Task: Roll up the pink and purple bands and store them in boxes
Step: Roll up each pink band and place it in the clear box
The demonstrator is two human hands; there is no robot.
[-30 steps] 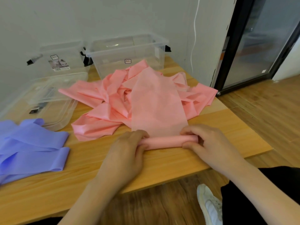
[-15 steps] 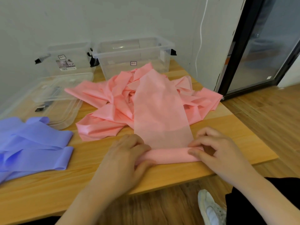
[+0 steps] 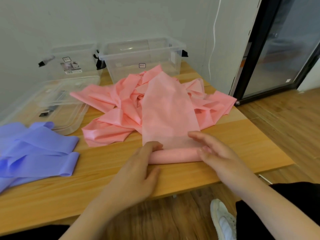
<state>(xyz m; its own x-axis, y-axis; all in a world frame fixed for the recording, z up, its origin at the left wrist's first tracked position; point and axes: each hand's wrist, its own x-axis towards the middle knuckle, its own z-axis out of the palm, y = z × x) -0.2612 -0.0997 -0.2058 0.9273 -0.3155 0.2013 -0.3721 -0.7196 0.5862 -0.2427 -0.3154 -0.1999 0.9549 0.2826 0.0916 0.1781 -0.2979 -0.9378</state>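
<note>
Head view: the pink band (image 3: 166, 110) lies on the wooden table (image 3: 242, 141), its near end wound into a roll (image 3: 174, 155) that sits crosswise close to the table's 6 o'clock edge. From the roll a flat stretch of the band runs toward 12 o'clock and joins a crumpled pink heap at the table's middle. The left hand (image 3: 138, 172) is at the roll's 9 o'clock end, fingers curled over that end and thumb lying on the table on the near side. The right hand (image 3: 216, 153) covers the roll's 3 o'clock end with fingers nearly straight and spread, resting on the roll and on the flat band just beyond it; it grips nothing.

At 9 o'clock of the roll, well apart, the purple band (image 3: 36, 151) lies loosely folded and runs off the frame's left edge. At 12 o'clock, touching the pink heap, stands a clear box (image 3: 142, 56); a second clear box (image 3: 72, 61) stands beside it toward 10 o'clock, with a clear lid (image 3: 57, 108) flat on the table in front of that one. A white shoe (image 3: 223, 220) shows on the wood floor (image 3: 285, 118) at 5 o'clock.
</note>
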